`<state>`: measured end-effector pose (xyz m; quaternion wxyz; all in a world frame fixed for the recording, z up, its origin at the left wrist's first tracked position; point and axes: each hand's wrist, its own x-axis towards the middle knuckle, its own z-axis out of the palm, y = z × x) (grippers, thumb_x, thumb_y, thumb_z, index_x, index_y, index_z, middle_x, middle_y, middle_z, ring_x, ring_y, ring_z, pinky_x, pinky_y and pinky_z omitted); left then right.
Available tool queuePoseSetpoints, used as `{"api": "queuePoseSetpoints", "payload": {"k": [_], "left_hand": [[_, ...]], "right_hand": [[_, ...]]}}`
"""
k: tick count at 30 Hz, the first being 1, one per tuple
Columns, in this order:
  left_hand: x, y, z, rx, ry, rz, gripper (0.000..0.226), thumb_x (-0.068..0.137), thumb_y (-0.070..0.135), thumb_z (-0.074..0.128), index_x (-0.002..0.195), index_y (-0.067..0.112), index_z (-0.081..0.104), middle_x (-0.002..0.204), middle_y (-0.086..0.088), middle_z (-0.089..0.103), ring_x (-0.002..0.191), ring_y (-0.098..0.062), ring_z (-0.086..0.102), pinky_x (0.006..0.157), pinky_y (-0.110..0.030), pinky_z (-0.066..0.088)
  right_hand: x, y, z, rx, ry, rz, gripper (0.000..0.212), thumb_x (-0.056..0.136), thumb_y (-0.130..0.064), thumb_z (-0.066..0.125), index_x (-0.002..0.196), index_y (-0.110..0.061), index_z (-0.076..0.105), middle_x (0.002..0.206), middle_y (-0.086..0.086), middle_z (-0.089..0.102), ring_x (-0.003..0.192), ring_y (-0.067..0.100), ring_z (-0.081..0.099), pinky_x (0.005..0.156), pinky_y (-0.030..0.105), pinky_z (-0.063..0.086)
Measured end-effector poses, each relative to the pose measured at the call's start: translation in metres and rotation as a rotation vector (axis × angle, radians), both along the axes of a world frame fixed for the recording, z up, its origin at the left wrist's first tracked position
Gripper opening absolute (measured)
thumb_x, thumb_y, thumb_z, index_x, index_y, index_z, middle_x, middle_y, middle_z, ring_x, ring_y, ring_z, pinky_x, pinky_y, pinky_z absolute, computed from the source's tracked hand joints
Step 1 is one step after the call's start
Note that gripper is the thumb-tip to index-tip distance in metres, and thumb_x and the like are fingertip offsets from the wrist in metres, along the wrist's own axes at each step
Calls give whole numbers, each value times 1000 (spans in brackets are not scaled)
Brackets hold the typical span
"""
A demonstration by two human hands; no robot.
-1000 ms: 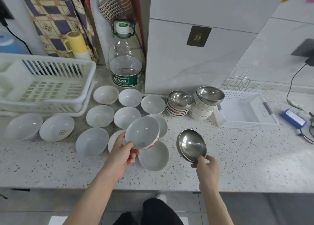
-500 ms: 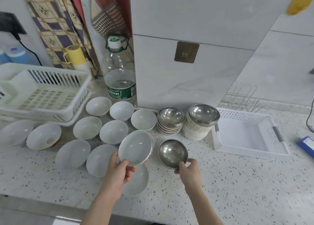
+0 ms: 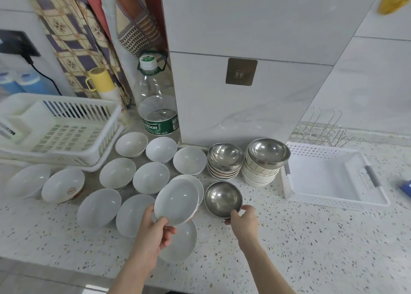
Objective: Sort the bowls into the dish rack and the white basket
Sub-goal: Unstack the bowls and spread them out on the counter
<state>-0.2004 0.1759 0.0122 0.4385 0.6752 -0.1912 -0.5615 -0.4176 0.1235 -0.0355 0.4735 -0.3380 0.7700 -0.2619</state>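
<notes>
A speckled surface [image 3: 311,238] runs along a white tiled wall. The left hand [image 3: 153,233] grips a white bowl [image 3: 175,201] by its near rim, fingers curled under it, tilted above other white bowls. Just right of it, the right hand [image 3: 243,221] pinches the rim of a steel bowl [image 3: 223,199]. The rack [image 3: 57,127] stands far left of the white bowl, the basket [image 3: 333,178] far right.

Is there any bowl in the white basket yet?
No: the white basket on the right holds no bowl, only its bare white floor shows inside.
</notes>
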Motion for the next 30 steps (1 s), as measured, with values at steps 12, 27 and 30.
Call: {"api": "queuePoseSetpoints", "payload": {"k": [12, 27, 30], "left_hand": [[5, 4, 5, -24, -109, -247, 49, 90, 0, 44, 117, 40, 48, 56, -11, 65, 47, -16, 47, 40, -25, 36], [-48, 15, -13, -61, -279, -726, 53, 91, 11, 45, 133, 42, 38, 58, 2, 66, 47, -10, 58, 47, -22, 43], [-53, 19, -16, -66, -314, -793, 53, 91, 26, 57, 139, 35, 36, 76, 5, 72, 56, -4, 64, 51, -20, 47]], "right_hand": [[0, 25, 6, -49, 43, -51, 51, 96, -40, 47, 142, -19, 37, 73, -3, 73, 60, 9, 58, 50, 25, 41], [-29, 78, 30, -193, -34, 244, 29, 83, -3, 55, 101, -24, 63, 49, 1, 61, 39, 4, 43, 41, 14, 32], [-33, 80, 26, -179, 10, 246, 27, 83, -4, 55, 101, -21, 64, 48, 1, 60, 38, 2, 47, 40, 13, 32]]}}
